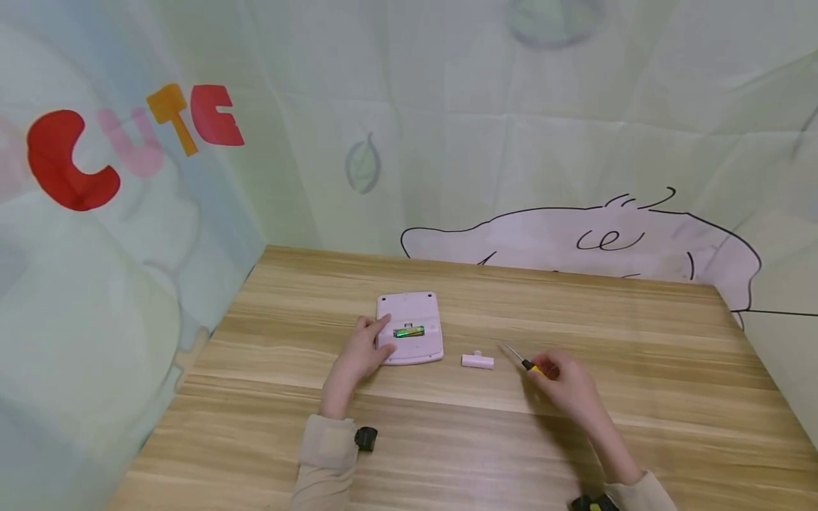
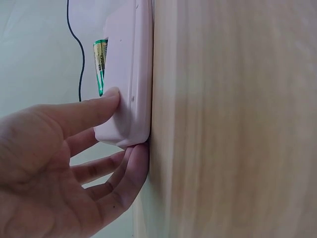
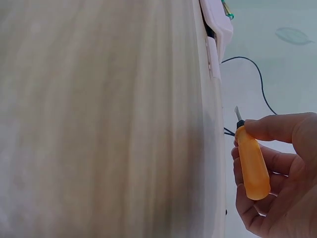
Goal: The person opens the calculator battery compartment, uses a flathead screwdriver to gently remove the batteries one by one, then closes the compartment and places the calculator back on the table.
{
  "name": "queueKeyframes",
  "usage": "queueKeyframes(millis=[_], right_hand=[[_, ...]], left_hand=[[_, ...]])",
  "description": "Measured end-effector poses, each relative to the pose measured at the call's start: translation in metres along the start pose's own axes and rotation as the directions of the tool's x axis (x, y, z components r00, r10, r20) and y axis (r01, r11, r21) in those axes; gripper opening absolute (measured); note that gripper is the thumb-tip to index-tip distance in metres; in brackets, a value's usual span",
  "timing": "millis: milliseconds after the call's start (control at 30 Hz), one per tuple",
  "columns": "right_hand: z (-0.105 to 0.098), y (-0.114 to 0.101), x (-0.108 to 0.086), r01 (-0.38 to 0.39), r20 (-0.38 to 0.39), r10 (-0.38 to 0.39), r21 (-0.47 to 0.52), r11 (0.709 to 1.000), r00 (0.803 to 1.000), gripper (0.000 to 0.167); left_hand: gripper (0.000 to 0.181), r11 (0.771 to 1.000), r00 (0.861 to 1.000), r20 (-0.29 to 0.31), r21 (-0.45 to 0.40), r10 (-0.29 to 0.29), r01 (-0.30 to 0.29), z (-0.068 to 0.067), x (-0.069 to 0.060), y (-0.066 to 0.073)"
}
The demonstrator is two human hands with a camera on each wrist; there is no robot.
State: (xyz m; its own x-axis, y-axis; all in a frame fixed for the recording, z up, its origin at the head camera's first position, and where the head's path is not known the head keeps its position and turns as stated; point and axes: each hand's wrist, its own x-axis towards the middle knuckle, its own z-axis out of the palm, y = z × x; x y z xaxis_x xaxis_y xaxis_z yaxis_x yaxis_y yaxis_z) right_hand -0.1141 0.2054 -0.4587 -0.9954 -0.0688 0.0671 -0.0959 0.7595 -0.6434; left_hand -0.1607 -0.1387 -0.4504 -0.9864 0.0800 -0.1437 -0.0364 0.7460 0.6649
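A flat pink device, calculator-like (image 1: 415, 312), lies back side up on the table. A green and gold battery (image 1: 409, 331) sits in its uncovered compartment; in the left wrist view the battery (image 2: 100, 67) stands out tilted from the back. My left hand (image 1: 363, 349) grips the device's left edge, thumb on the back and fingers along the side. The small pink battery cover (image 1: 477, 361) lies apart on the table, right of the device. My right hand (image 1: 565, 383) holds a screwdriver (image 3: 253, 166) by its orange handle, its metal tip pointing toward the cover's side.
The wood-grain table (image 1: 486, 447) reaches back to a printed curtain (image 1: 307, 142) with cartoon drawings and letters. A black wrist strap piece (image 1: 366, 438) shows at my left sleeve.
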Motion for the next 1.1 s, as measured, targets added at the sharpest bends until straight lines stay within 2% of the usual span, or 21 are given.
queueKeyframes(millis=[333, 833, 1100], right_hand=[[-0.002, 0.011, -0.006, -0.001, -0.06, 0.002, 0.02, 1.0, 0.998, 0.012], [-0.013, 0.02, -0.009, -0.082, -0.001, 0.082, 0.008, 0.997, 0.997, 0.014], [-0.022, 0.028, -0.009, -0.112, 0.032, 0.114, -0.051, 0.992, 0.993, 0.012]], left_hand=[[0.058, 1.0, 1.0, 0.002, 0.0, -0.007, 0.007, 0.001, 0.0, 0.0], [0.057, 1.0, 1.0, -0.01, 0.014, -0.004, 0.004, 0.0, -0.001, 0.0], [0.057, 1.0, 1.0, -0.013, 0.016, 0.003, -0.002, 0.001, 0.0, -0.001]])
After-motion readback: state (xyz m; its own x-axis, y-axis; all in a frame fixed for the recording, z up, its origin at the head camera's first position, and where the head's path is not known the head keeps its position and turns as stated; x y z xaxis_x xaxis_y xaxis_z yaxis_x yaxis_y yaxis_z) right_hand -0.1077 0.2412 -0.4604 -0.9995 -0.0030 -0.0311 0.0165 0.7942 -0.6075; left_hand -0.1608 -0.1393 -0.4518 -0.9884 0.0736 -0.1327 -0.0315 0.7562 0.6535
